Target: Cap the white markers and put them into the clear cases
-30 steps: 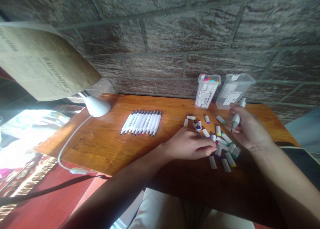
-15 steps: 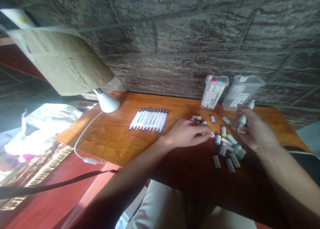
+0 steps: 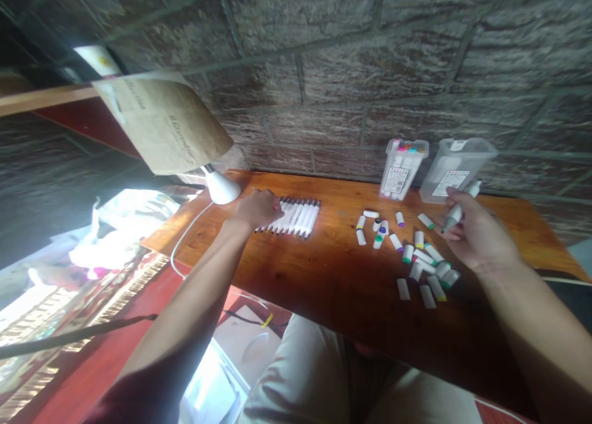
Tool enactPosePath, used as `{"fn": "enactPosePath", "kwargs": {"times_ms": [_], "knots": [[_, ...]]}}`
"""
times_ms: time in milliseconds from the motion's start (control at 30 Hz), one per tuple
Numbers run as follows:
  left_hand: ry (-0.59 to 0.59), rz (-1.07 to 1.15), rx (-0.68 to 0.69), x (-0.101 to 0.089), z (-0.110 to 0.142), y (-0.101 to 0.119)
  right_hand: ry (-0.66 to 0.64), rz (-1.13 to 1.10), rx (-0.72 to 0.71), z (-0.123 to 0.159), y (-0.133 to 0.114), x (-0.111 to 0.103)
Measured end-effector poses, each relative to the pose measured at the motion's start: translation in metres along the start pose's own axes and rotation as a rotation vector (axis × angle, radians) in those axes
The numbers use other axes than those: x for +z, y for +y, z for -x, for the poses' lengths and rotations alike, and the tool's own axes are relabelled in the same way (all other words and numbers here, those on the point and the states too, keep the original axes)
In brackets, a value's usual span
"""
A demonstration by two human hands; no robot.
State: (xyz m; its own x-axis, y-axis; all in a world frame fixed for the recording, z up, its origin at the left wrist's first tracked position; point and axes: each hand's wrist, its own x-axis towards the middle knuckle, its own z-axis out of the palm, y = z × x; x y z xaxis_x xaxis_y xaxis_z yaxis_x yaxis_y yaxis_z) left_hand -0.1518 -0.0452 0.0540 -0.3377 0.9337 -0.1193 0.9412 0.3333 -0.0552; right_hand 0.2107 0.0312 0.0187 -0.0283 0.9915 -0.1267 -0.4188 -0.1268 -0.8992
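At the left end of the row of white markers (image 3: 303, 217), the left hand (image 3: 257, 209) bends its fingers down — whether they grip a marker, I cannot tell — while the right hand (image 3: 483, 237) pinches a lone marker (image 3: 455, 215), tip slanting downward. Loose caps (image 3: 435, 288) lie scattered on the wooden table (image 3: 342, 276) just beside the right hand; behind them stand a clear container of markers (image 3: 403, 178) and a second clear container (image 3: 435, 180), and a lamp (image 3: 222, 191) stands near the left hand.

Marker row (image 3: 301, 218) left of caps (image 3: 407, 253) on table (image 3: 324, 270)
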Motion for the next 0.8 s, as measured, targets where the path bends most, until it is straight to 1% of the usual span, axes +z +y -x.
{"fn": "enactPosePath", "kwargs": {"times_ms": [133, 200, 300, 533, 800], "knots": [[-0.054, 0.002, -0.067, 0.01, -0.001, 0.011, 0.013, -0.014, 0.02, 0.0, -0.002, -0.001], [-0.072, -0.005, -0.088, 0.011, -0.001, 0.017, 0.012, -0.021, 0.022, 0.001, -0.003, -0.001], [-0.068, -0.016, -0.099, 0.009, -0.001, 0.023, 0.015, -0.036, 0.021, 0.002, -0.004, -0.001], [-0.07, -0.053, -0.132, 0.006, -0.007, 0.021, 0.002, -0.036, 0.029, -0.002, -0.002, -0.002], [-0.079, -0.06, -0.116, 0.02, -0.014, 0.026, -0.009, -0.046, 0.015, -0.001, -0.001, -0.001]]}}
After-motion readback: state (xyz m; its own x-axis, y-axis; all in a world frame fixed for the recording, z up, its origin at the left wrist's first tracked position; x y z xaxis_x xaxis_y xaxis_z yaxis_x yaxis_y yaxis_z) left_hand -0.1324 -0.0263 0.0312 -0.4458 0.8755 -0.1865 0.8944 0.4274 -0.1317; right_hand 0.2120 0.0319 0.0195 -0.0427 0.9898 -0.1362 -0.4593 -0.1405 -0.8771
